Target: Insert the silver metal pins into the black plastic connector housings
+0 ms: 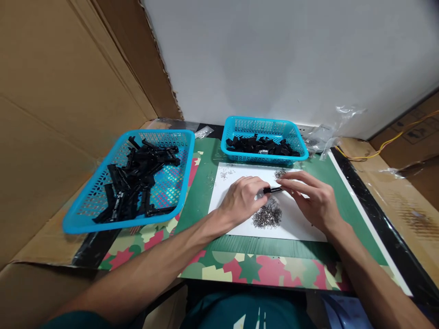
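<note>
Over a white sheet (236,229), my left hand (244,197) pinches one end of a small black part (273,190). My right hand (313,196) is at the other end of that part, its thumb and fingers closed around the tip; anything smaller between them is too small to make out. Just below the part lies a pile of small metal pieces (267,215). A smaller metal pile (280,174) sits behind my right fingertips. Some thin loose pieces (225,173) are scattered at the sheet's upper left.
A large blue basket (127,225) with long black parts stands at the left. A smaller blue basket (264,158) with black pieces is behind the sheet. Plastic bags (318,138) and a yellow cable (386,142) lie at the right, near cardboard (408,205).
</note>
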Available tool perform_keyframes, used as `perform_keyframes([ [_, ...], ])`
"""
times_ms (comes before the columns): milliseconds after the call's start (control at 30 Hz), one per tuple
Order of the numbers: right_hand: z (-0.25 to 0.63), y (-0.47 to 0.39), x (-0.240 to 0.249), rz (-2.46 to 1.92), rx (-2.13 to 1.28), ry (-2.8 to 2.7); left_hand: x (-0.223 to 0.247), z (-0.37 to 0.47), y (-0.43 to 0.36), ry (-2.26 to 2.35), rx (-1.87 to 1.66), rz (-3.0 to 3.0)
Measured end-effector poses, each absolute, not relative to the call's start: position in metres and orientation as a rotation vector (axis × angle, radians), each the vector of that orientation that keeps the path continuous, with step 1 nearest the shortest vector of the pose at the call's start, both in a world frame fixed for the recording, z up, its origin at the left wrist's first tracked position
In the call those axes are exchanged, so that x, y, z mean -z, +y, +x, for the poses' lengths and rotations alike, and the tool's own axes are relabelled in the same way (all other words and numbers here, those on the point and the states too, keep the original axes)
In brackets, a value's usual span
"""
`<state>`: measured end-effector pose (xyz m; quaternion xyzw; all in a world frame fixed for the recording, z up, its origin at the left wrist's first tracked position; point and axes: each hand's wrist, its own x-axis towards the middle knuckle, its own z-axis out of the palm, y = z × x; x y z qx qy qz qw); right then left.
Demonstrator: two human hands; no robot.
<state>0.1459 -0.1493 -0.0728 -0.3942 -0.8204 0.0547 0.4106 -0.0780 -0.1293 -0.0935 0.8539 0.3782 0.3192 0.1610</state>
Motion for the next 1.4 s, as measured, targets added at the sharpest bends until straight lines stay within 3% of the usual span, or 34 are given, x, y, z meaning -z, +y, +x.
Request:
perform_keyframes([
  [267, 0.119, -0.154, 0.077, -1.249, -0.515, -1.472, 0.092, -0.075, -0.13, 1.091, -0.951, 2.499],
  [1400, 0.101, -0.146, 0.085, -1.153, -0.594, -1.527, 0.081, -0.08, -0.13, 1.082, -0.888, 2.24],
])
